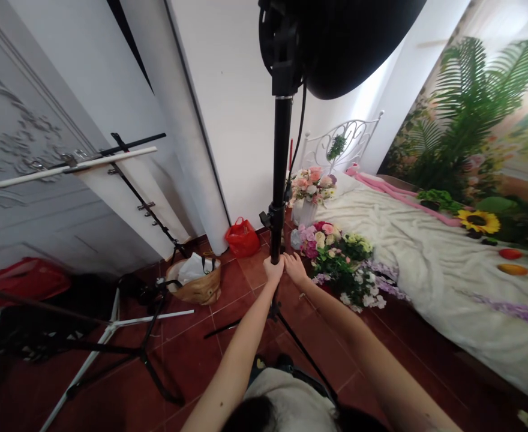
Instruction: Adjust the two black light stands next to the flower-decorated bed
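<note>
A black light stand rises upright in front of me. It carries a large black lamp head with a round shade, cut off by the top edge, and a cable hangs along the pole. My left hand is wrapped round the pole below its clamp knob. Right beside it, my right hand is closed against the same pole, its fingers bent and partly hidden. The stand's dark legs spread over the floor close to my feet.
On the right is a bed with a cream blanket, with flower bunches beside it. Leftward stand a wicker basket, a red bag, a white stand leg and a backdrop crossbar. Red tiles cover the floor.
</note>
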{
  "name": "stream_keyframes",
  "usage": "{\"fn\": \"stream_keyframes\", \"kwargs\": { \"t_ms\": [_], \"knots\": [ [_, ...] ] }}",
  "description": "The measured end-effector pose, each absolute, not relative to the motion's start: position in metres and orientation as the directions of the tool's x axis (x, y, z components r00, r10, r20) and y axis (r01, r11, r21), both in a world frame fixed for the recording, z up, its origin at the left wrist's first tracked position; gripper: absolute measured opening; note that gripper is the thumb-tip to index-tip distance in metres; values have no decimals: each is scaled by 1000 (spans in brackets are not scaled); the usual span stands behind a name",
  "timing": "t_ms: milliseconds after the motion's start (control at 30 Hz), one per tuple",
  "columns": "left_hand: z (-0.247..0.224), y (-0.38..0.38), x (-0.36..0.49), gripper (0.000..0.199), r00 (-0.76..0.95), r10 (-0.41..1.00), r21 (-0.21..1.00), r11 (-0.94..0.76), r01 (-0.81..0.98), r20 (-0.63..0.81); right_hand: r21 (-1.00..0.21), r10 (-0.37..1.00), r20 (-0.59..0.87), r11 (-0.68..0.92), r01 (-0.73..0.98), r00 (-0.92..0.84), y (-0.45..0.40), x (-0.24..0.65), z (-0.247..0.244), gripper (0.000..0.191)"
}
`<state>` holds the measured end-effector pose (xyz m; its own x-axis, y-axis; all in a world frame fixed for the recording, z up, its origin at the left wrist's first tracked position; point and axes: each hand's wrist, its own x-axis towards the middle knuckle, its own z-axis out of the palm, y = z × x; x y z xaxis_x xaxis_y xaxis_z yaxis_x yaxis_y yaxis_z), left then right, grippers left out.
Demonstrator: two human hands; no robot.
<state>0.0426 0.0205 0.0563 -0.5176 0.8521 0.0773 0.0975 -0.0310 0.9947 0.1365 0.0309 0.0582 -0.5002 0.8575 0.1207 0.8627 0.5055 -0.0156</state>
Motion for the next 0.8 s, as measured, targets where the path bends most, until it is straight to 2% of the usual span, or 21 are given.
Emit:
{"fn": "stream_keyframes", "kwargs": {
  "t_ms": [100, 233, 467, 533, 600, 733, 800],
  "knots": [
    [54, 22, 42, 23, -517, 851, 994, -45, 104, 92, -129, 908, 69, 419, 899, -414, 26, 134, 59, 32],
    [52, 22, 41, 23, -509, 856, 994, -48, 97, 91, -229, 839, -139, 490, 841, -526, 35, 141, 77, 29],
    [51, 22, 42, 22, -553, 825, 990, -51, 130, 115, -194, 711, -356, 578, 792, -606, 78, 135, 121, 31],
    [51, 22, 42, 23, -554, 825, 990, -46, 134, 113, -187, 726, -307, 588, 787, -616, 75, 136, 125, 26],
    [52, 22, 42, 23, -556, 823, 991, -55, 125, 116, -201, 760, -196, 587, 784, -620, 59, 143, 119, 20],
    [53, 22, 42, 22, -550, 829, 995, -75, 68, 100, -304, 797, 108, 596, 743, -595, 8, 170, 88, 45],
    [54, 22, 42, 22, -544, 833, 995, -82, 64, 104, -365, 797, 225, 603, 709, -561, -11, 181, 81, 46]
  ]
}}
